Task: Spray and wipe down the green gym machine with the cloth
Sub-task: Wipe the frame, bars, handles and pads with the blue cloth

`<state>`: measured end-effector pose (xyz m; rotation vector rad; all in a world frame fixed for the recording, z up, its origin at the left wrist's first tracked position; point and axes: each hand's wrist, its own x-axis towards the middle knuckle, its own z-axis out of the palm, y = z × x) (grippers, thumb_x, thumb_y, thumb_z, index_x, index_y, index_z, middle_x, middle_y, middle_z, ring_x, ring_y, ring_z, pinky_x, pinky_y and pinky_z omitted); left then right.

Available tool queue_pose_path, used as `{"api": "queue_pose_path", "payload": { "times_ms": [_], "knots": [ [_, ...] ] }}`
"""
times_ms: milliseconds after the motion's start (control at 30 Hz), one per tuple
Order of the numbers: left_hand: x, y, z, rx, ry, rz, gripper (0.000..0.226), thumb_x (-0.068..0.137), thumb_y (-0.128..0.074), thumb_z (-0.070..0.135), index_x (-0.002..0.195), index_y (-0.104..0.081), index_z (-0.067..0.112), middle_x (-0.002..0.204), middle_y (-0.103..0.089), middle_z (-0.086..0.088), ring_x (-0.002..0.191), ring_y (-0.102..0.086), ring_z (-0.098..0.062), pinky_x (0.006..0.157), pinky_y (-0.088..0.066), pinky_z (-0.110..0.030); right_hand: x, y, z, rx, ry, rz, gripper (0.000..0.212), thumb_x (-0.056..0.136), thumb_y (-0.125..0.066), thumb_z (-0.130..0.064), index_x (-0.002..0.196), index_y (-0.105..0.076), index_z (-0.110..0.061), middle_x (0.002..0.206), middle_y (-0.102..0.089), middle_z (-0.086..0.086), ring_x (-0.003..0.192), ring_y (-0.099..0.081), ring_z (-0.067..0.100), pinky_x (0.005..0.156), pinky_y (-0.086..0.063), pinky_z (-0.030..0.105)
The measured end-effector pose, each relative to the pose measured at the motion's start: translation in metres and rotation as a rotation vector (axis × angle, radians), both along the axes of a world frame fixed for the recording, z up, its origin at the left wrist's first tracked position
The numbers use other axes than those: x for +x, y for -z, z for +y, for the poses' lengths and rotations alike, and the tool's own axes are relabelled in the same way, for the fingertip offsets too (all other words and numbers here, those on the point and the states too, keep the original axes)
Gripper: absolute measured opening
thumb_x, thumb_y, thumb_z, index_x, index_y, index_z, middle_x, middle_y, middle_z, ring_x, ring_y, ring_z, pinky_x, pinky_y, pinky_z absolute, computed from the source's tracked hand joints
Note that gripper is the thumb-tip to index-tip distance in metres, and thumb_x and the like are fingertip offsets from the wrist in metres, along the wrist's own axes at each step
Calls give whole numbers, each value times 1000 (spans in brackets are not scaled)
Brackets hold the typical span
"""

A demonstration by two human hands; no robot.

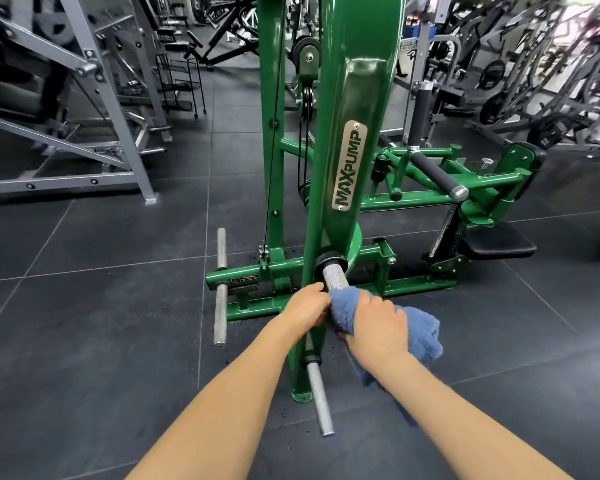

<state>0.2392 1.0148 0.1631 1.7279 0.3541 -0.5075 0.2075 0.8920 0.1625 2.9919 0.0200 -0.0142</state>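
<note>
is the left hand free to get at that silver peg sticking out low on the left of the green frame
Probably not right away. The left hand is curled at the knurled sleeve beside the blue cloth. Once it lets go, the silver peg stands in the open with nothing in front of it.

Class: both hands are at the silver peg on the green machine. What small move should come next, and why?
Probably slide the blue cloth up the knurled peg: the right hand grips it around the peg's near end, the stretch beyond is bare, and the left hand steadies alongside.
</note>
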Motion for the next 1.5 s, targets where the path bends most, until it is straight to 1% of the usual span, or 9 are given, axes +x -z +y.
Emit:
{"api": "queue_pose_path", "payload": {
  "times_ms": [100, 200, 333, 467, 733, 933, 1033, 1200, 1500],
  "knots": [
    [6, 6, 21, -47, -145, 9, 31, 93, -37, 2, 72, -37, 25, 80, -50, -7, 66, -47, -19, 54, -41, -21, 3, 9, 17, -87, -26, -56, 72, 71, -78, -33, 130, -48, -6, 103, -63, 8, 94, -61, 23, 74, -44, 33],
    [13, 25, 33, 14, -147, 42, 27, 97, -42, 13, 73, -49, 21, 78, -55, 3, 66, -52, -8, 63, -46, -22, 28, 18, 31, -151, -80, -3, 74, 89, -58, -22, 147, -17, 3, 126, -53, 14, 113, -54, 28, 92, -44, 39],
    [29, 30, 32, 22, -13, 144, 22, 98, -39, 17, 99, -61, 13, 102, -64, -6, 83, -59, -17, 64, -42, -23, 62, 18, 50, -156, 33, -13, 62, 93, -50, -18, 144, -23, 3, 122, -57, 9, 108, -57, 24, 90, -45, 37],
    [44, 24, 45, 4, 63, 167, 34, 102, -34, 20, 128, -51, 7, 121, -62, -10, 78, -56, -14, 57, -37, -19, 87, 13, 62, 57, 196, -37, 39, 84, -62, -24, 117, -47, -12, 108, -63, -1, 102, -59, 19, 81, -41, 31],
    [80, 20, 84, 140, 217, 83, 24, 100, -33, 23, 107, -52, 11, 109, -63, -6, 85, -58, -21, 61, -37, -24, 83, 2, 51, 654, 369, -582, 32, 70, -73, -25, 97, -57, -20, 91, -63, -2, 87, -57, 28, 73, -42, 37],
    [100, 18, 88, 247, 353, 6, 24, 94, -40, 16, 83, -61, 11, 108, -69, -18, 96, -66, -31, 70, -44, -29, 96, 22, 87, 136, 110, -368, 60, 45, -86, -23, 96, -61, -2, 87, -60, 15, 82, -58, 35, 69, -48, 42],
    [101, 23, 93, 286, 432, -9, 29, 94, -40, 12, 103, -66, 4, 109, -69, -15, 93, -67, -29, 61, -44, -23, 95, 35, 78, -58, -73, -407, 59, 36, -79, -1, 92, -62, 1, 86, -58, 19, 80, -56, 36, 63, -46, 42],
    [95, 17, 98, 250, 476, -19, 21, 95, -38, 6, 96, -58, 12, 95, -58, -8, 78, -59, -21, 35, -34, -8, 95, 27, 62, -58, -185, -393, 57, 30, -79, 3, 84, -66, -5, 82, -60, 13, 73, -59, 32, 56, -46, 37],
    [97, -10, 97, 297, 532, -129, 30, 92, -36, -1, 90, -62, 14, 104, -65, -15, 86, -61, -23, 54, -44, -19, 88, 17, 52, 176, -378, -378, 66, 23, -86, -6, 87, -73, -17, 97, -71, 0, 86, -69, 23, 71, -50, 33]
  ]
}}
